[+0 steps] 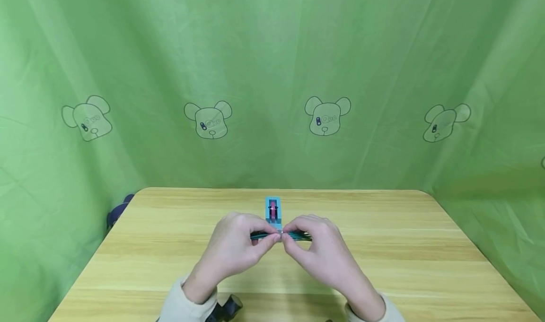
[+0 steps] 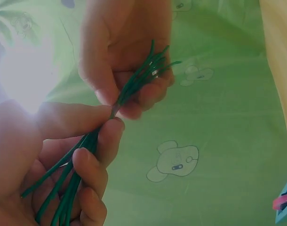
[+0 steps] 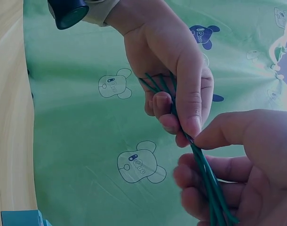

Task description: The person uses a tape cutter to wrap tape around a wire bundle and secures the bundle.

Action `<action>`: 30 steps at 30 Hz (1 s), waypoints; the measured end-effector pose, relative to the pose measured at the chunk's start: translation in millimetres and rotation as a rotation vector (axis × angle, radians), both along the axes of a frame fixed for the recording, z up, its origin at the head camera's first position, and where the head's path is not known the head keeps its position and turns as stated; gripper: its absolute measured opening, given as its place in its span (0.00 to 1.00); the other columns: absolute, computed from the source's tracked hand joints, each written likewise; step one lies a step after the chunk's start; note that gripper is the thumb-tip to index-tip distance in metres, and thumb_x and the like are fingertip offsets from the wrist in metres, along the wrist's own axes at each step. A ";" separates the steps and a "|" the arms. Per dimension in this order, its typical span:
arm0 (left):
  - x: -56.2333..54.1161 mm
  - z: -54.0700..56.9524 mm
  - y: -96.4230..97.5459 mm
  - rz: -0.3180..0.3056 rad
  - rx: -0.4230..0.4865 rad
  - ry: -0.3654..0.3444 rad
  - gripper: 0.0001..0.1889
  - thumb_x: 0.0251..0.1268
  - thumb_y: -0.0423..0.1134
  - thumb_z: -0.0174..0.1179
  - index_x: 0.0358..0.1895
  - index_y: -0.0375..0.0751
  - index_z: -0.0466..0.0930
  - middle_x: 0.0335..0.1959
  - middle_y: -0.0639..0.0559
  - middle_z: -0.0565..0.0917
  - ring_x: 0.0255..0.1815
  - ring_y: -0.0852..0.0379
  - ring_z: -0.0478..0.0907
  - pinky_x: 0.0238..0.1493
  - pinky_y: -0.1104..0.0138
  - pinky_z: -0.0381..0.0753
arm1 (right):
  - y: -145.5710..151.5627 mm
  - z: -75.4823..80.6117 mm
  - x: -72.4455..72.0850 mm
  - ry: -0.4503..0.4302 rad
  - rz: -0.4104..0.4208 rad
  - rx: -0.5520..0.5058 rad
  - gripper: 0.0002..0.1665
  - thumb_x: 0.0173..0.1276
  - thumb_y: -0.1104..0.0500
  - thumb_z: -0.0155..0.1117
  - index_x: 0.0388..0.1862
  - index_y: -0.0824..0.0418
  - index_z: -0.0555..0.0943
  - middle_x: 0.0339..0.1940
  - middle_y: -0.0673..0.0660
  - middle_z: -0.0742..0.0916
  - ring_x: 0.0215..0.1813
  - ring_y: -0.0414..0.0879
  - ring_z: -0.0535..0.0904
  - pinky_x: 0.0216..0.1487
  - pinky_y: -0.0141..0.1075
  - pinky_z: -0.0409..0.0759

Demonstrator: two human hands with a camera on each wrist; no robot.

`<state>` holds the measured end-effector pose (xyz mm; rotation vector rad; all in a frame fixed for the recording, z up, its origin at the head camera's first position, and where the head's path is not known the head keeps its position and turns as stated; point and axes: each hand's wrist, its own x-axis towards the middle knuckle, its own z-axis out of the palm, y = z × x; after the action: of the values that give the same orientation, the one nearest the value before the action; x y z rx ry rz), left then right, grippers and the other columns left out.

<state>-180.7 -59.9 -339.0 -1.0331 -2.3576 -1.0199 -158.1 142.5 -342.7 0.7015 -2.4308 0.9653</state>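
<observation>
A bundle of thin green wire-like strands (image 1: 301,236) is held level above the table, its ends fanning apart on both sides. My left hand (image 1: 236,241) pinches it near the middle between thumb and index finger. Right beside that pinch, my right hand (image 1: 319,246) grips the same narrow part with thumb and fingertips. The left wrist view shows the strands (image 2: 70,188) running across my left palm, other fingers curled loosely round them. In the right wrist view the strands (image 3: 211,188) lie along my right fingers. A small glint shows at the fingertips; its source is unclear.
A blue tape dispenser (image 1: 273,200) with a pink roll stands just behind the hands on the wooden table (image 1: 383,246). Green curtains (image 1: 272,76) with bear prints hang around the back and sides. A black cylindrical device (image 1: 232,305) sits by my left wrist.
</observation>
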 end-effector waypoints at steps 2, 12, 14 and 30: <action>0.0 -0.6 0.1 -0.006 0.005 0.014 0.03 0.62 0.40 0.68 0.34 0.48 0.91 0.31 0.60 0.88 0.21 0.73 0.72 0.25 0.75 0.73 | 0.6 0.3 -0.1 -0.015 0.004 0.006 0.05 0.64 0.58 0.69 0.34 0.46 0.86 0.33 0.32 0.84 0.39 0.30 0.79 0.46 0.44 0.73; -0.7 1.3 0.4 -0.019 0.030 0.028 0.04 0.62 0.40 0.68 0.36 0.49 0.92 0.30 0.62 0.87 0.24 0.74 0.74 0.25 0.76 0.72 | 1.7 2.3 -2.9 0.095 0.024 0.024 0.03 0.63 0.59 0.71 0.33 0.49 0.87 0.31 0.33 0.84 0.37 0.31 0.78 0.43 0.40 0.72; -1.3 1.3 0.6 -0.020 0.037 0.032 0.04 0.62 0.40 0.67 0.36 0.49 0.92 0.29 0.62 0.87 0.24 0.74 0.75 0.25 0.76 0.73 | 1.7 2.6 -3.3 0.116 0.024 0.020 0.03 0.62 0.59 0.72 0.32 0.50 0.87 0.31 0.34 0.84 0.37 0.31 0.78 0.43 0.39 0.72; -1.1 1.0 0.1 0.048 -0.064 -0.098 0.08 0.68 0.45 0.62 0.38 0.52 0.91 0.13 0.69 0.72 0.10 0.75 0.57 0.15 0.73 0.62 | 0.0 -1.2 -3.7 0.188 0.020 -0.015 0.05 0.58 0.62 0.73 0.31 0.51 0.88 0.30 0.35 0.84 0.35 0.33 0.78 0.40 0.38 0.70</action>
<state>-181.8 -59.7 -338.0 -0.9653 -2.4970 -1.0049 -161.8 142.5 -343.9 0.7764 -2.2544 0.8826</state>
